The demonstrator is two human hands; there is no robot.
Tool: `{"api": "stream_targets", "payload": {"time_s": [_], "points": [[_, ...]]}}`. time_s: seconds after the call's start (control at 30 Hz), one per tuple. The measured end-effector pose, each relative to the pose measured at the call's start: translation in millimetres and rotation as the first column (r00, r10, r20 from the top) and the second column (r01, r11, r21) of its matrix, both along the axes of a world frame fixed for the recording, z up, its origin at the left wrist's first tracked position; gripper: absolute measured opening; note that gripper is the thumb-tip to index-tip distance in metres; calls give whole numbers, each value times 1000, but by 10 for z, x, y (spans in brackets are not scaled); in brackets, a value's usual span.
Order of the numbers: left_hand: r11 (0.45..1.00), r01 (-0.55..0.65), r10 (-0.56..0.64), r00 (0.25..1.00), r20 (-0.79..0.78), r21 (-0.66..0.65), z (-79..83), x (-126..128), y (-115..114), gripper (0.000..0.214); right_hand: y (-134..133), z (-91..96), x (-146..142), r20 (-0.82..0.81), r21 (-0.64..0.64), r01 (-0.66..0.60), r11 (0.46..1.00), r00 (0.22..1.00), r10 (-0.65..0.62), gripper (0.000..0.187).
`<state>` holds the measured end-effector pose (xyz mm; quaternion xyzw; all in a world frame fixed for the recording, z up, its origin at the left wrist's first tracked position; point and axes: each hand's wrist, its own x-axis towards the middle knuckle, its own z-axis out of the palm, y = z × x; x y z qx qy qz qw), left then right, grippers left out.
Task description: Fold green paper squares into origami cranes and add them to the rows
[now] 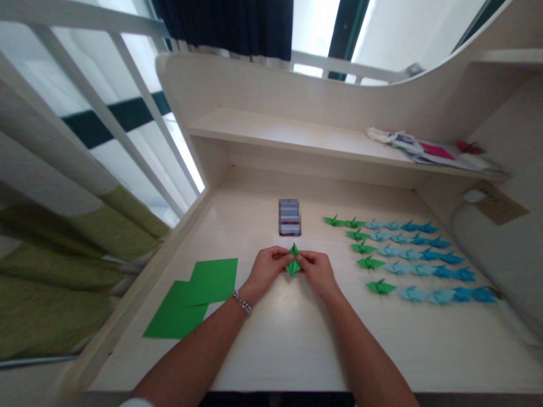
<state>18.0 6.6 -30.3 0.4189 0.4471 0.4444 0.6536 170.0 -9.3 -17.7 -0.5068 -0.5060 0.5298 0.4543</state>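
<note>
A small green paper, folded into a diamond shape (293,261), is held between my two hands over the middle of the desk. My left hand (271,267) pinches its left side with thumb and fingers. On its right side my right hand (314,270) grips in the same way, both thumbs lying on the front of the folds. The fingertips behind the paper are partly hidden. Left of my forearm, overlapping flat green paper sheets (212,281) lie on the desk. Several folded paper cranes stand in rows at the right, green cranes (370,263) at the left ends and blue cranes (449,257) farther right.
A phone (289,217) with a blurred screen lies just beyond my hands. Along the back runs a raised shelf (280,131) with a pile of papers (432,150) at its right. A cable (456,217) hangs by the right wall; white rails (139,90) border the left.
</note>
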Motion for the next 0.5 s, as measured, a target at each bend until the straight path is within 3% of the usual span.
{"api": "stream_targets", "payload": {"time_s": [0.27, 0.5], "points": [[1000, 10, -9, 999, -46, 20, -19, -11, 4, 29, -9, 15, 13, 45, -18, -25, 1000, 999, 26, 28], [998, 67, -67, 994, -85, 1, 70, 23, -46, 25, 54, -7, 66, 74, 71, 105, 992, 991, -110, 25]]}}
